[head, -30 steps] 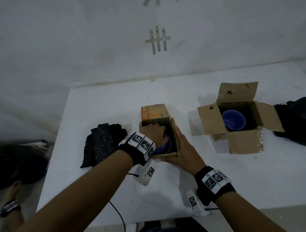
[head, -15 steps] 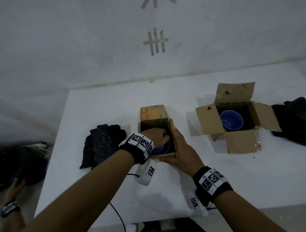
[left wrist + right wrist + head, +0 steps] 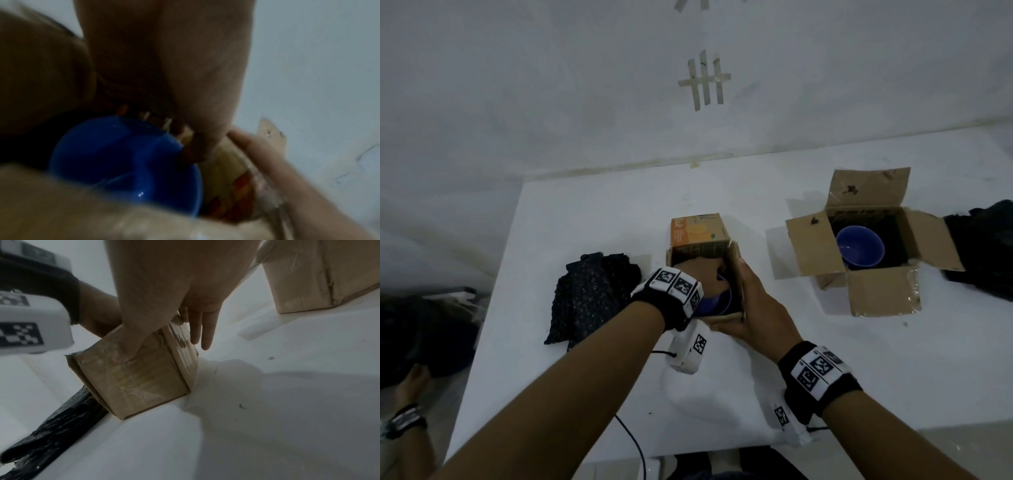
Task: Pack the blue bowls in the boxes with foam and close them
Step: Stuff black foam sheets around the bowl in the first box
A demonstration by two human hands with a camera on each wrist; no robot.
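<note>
Both boxes stay put on white table (image 3: pixel 592 205) (pale wall (image 3: pixel 551 85) behind).

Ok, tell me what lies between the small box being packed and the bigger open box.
Only bare white table between the small box and the bigger open box, per the head view.

1 blue bowl (image 3: pixel 714 303) sits inside the small open box (image 3: pixel 702 246); another (image 3: pixel 860 247) inside the larger open box (image 3: pixel 883 298).
</note>
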